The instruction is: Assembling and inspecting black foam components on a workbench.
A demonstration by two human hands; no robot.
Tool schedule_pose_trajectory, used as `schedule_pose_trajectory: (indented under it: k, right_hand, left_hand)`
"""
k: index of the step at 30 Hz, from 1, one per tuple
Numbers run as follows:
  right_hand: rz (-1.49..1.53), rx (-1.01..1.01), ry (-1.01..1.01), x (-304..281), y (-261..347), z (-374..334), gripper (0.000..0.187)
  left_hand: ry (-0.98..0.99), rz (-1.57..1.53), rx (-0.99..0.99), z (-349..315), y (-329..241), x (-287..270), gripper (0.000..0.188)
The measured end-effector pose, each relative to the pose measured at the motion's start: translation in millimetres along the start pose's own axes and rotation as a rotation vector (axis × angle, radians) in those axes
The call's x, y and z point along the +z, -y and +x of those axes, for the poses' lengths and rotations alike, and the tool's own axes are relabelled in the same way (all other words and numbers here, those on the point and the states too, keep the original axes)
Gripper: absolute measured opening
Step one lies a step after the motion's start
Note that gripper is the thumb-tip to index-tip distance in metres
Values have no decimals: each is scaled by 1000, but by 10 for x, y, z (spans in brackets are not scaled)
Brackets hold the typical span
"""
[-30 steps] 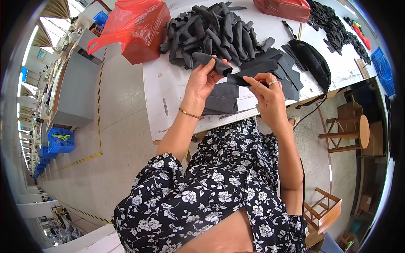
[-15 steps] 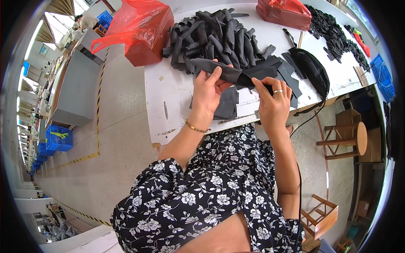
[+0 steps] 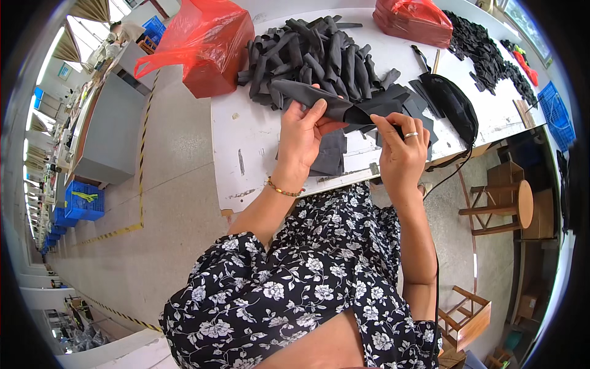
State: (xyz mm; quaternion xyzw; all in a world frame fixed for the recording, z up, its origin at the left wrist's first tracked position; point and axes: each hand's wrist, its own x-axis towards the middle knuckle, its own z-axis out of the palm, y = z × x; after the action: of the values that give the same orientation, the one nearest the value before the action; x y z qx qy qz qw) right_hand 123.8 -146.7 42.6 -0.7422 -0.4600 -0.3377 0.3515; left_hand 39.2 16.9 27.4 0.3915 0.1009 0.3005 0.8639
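My left hand (image 3: pixel 302 132) grips a dark grey fabric tube (image 3: pixel 300 93) above the near part of the white table (image 3: pixel 228 138), its thumb on top and fingers behind. The tube slants down to the right, and its right end gapes a little. At that end my right hand (image 3: pixel 402 147) pinches the edge between thumb and forefinger, with the other fingers curled. Whether anything else is inside those curled fingers is hidden. Just behind lies a heap of similar rolled dark grey tubes (image 3: pixel 341 58). Flat grey fabric pieces (image 3: pixel 329 154) lie below the held tube.
Red plastic bags stand at the back left (image 3: pixel 216 58) and back right (image 3: pixel 413 23) of the table. A black pouch-like thing (image 3: pixel 452 104) with a cord lies at the right, with a mound of small black pieces (image 3: pixel 476 52) beyond it. Wooden stools (image 3: pixel 524 204) stand below.
My right hand has shifted slightly right and down. The tube's right end now shows a wider fold or opening. My left hand keeps its grip, nearly in place.
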Motion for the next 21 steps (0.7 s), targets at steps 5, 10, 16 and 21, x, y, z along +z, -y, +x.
schedule_pose_trajectory:
  k: [5,10,16,21]
  right_hand:
    - [-77,-4,-59,38,51,-16,34]
    - [-120,-53,-92,52,166,-5,30]
    - [138,-35,31,88,256,-84,52]
    - [165,4,104,113,251,-226,48]
  left_hand:
    - [-53,32,114,-103,58,143,42]
    - [-31,61,179,-167,82,232,46]
    - [100,-60,171,-135,54,239,40]
    - [321,-178,68,13,100,151,25]
